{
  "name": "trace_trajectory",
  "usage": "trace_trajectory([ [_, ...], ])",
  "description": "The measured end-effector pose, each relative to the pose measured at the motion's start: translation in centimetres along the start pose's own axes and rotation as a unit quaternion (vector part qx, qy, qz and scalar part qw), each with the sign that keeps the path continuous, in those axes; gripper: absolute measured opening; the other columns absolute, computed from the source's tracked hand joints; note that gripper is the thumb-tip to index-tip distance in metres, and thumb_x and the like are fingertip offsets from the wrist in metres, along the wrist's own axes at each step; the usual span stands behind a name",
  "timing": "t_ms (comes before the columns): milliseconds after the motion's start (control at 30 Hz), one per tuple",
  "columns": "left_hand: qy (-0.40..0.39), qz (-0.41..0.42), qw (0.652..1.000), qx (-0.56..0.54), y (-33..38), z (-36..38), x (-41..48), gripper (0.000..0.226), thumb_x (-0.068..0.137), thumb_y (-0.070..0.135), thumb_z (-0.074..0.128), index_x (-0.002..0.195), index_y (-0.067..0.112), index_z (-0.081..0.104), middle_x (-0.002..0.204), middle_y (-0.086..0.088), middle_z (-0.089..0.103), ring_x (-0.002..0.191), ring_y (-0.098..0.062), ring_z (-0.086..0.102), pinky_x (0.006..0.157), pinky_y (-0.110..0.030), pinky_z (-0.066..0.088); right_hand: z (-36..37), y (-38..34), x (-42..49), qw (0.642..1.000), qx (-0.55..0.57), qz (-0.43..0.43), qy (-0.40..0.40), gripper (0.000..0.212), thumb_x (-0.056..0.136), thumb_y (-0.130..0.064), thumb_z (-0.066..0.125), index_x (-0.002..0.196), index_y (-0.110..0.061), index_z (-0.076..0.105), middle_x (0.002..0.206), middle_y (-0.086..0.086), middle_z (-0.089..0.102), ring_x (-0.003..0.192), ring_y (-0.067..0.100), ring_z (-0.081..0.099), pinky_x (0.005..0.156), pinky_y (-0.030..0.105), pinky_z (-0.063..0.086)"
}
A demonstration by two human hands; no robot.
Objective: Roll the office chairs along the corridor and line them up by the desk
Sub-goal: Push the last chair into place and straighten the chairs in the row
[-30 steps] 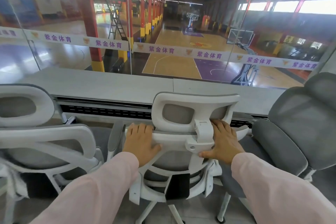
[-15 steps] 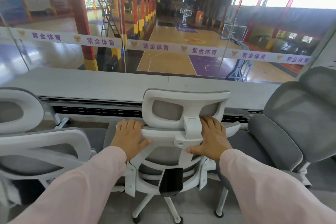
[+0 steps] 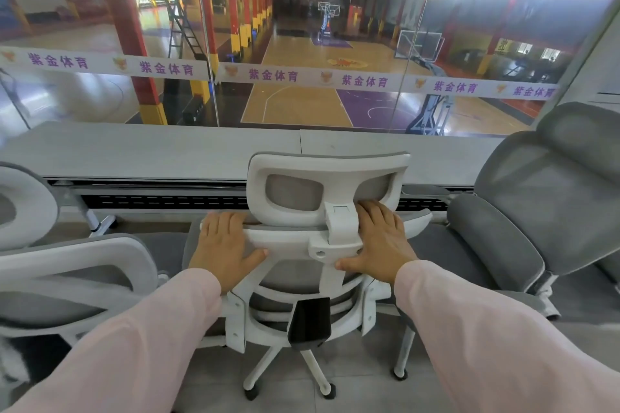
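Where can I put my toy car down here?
The grey desk top, between the glass wall and the middle chair, is all bare. The floor tiles behind that chair are free too. Crowded: the left chair, middle chair and right chair stand close together.

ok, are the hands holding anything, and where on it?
Both: left hand and right hand grip the middle chair by its backrest's top rail, either side of the headrest post, thumbs beneath.
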State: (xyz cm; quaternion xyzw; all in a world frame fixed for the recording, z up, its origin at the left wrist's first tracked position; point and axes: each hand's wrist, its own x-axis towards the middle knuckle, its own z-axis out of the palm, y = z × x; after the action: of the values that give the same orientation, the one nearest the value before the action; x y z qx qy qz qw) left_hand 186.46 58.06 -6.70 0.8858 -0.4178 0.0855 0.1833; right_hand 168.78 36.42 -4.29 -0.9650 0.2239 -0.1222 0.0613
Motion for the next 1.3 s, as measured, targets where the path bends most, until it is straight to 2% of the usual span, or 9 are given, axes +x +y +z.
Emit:
trace_trajectory([
  [100, 0.072, 0.011, 0.994, -0.083, 2.2, 0.8, -0.7, 0.072, 0.076, 0.055, 0.051, 0.129, 0.008, 0.039, 0.132, -0.014, 0.042, 0.131, -0.032, 0.023, 0.116, -0.045, 0.013, 0.2, 1.0, -0.7, 1.000, 0.000, 0.006, 0.014, 0.112, 0.065, -0.064, 0.070, 0.149, -0.024, 0.008, 0.154, -0.001, 0.015, 0.143, 0.019, 0.006, 0.117, 0.036, 0.000],
  [233, 0.159, 0.154, 0.970, -0.099, 7.0, 1.6, -0.6, 0.061, 0.079, 0.045, 0.049, 0.125, 0.008, 0.037, 0.128, -0.009, 0.038, 0.125, -0.027, 0.030, 0.115, -0.044, 0.018, 0.2, 3.2, -2.6, 0.999, -0.015, 0.043, 0.017, 0.109, 0.071, -0.061, 0.068, 0.151, -0.021, 0.004, 0.157, 0.001, 0.009, 0.145, 0.020, 0.001, 0.117, 0.036, -0.003],
  [367, 0.185, 0.259, 0.942, -0.105, 12.2, 2.5, 0.5, 0.053, 0.078, 0.032, 0.053, 0.122, 0.007, 0.039, 0.124, -0.008, 0.039, 0.122, -0.028, 0.037, 0.113, -0.047, 0.018, -0.6, 6.7, -5.0, 0.997, -0.020, 0.074, 0.025, 0.101, 0.076, -0.055, 0.066, 0.151, -0.021, 0.006, 0.156, 0.001, 0.013, 0.144, 0.020, 0.005, 0.117, 0.035, 0.000],
  [500, 0.150, 0.288, 0.940, -0.107, 18.9, 3.2, 1.8, 0.048, 0.075, 0.026, 0.051, 0.120, 0.013, 0.042, 0.120, -0.005, 0.048, 0.120, -0.024, 0.039, 0.114, -0.042, 0.014, -2.2, 11.8, -8.1, 0.991, -0.001, 0.133, 0.031, 0.091, 0.081, -0.045, 0.062, 0.151, -0.022, 0.008, 0.156, -0.001, 0.012, 0.144, 0.020, 0.006, 0.116, 0.033, 0.004],
  [633, 0.108, 0.321, 0.935, -0.106, 27.3, 5.4, 3.2, 0.044, 0.073, 0.028, 0.051, 0.116, 0.017, 0.045, 0.113, -0.002, 0.053, 0.114, -0.021, 0.040, 0.112, -0.039, 0.014, -4.5, 19.0, -12.8, 0.978, -0.008, 0.203, 0.040, 0.087, 0.081, -0.039, 0.064, 0.150, -0.020, 0.013, 0.154, -0.001, 0.019, 0.141, 0.020, 0.015, 0.115, 0.034, 0.013],
  [867, 0.073, 0.402, 0.906, -0.114, 46.1, 11.6, 3.1, 0.052, 0.064, 0.021, 0.076, 0.113, 0.020, 0.059, 0.110, 0.000, 0.059, 0.110, -0.021, 0.039, 0.104, -0.040, 0.026, -10.0, 34.9, -24.3, 0.950, 0.001, 0.307, 0.053, 0.080, 0.085, -0.034, 0.061, 0.150, -0.021, 0.015, 0.151, -0.003, 0.024, 0.138, 0.019, 0.018, 0.112, 0.034, 0.017],
  [933, 0.065, 0.415, 0.900, -0.118, 51.8, 13.3, 2.8, 0.051, 0.063, 0.021, 0.076, 0.112, 0.021, 0.060, 0.111, 0.000, 0.060, 0.109, -0.020, 0.038, 0.101, -0.037, 0.022, -11.8, 39.4, -27.5, 0.942, -0.004, 0.332, 0.057, 0.079, 0.086, -0.033, 0.061, 0.150, -0.021, 0.014, 0.152, -0.002, 0.022, 0.139, 0.019, 0.017, 0.113, 0.035, 0.019],
  [1133, 0.027, 0.393, 0.908, -0.142, 64.8, 18.6, 2.6, 0.045, 0.065, 0.021, 0.061, 0.110, 0.023, 0.062, 0.111, -0.001, 0.060, 0.109, -0.020, 0.037, 0.100, -0.034, 0.020, -16.1, 49.8, -34.1, 0.927, -0.033, 0.372, 0.043, 0.080, 0.087, -0.034, 0.062, 0.150, -0.020, 0.015, 0.152, -0.001, 0.024, 0.139, 0.021, 0.021, 0.112, 0.032, 0.020],
  [1300, 0.011, 0.382, 0.914, -0.138, 71.2, 21.6, 4.7, 0.050, 0.062, 0.017, 0.075, 0.110, 0.022, 0.064, 0.112, -0.002, 0.060, 0.107, -0.020, 0.035, 0.099, -0.035, 0.023, -17.5, 56.9, -34.9, 0.926, -0.045, 0.374, 0.030, 0.078, 0.088, -0.036, 0.059, 0.150, -0.022, 0.015, 0.152, -0.003, 0.024, 0.139, 0.019, 0.021, 0.111, 0.030, 0.022],
])
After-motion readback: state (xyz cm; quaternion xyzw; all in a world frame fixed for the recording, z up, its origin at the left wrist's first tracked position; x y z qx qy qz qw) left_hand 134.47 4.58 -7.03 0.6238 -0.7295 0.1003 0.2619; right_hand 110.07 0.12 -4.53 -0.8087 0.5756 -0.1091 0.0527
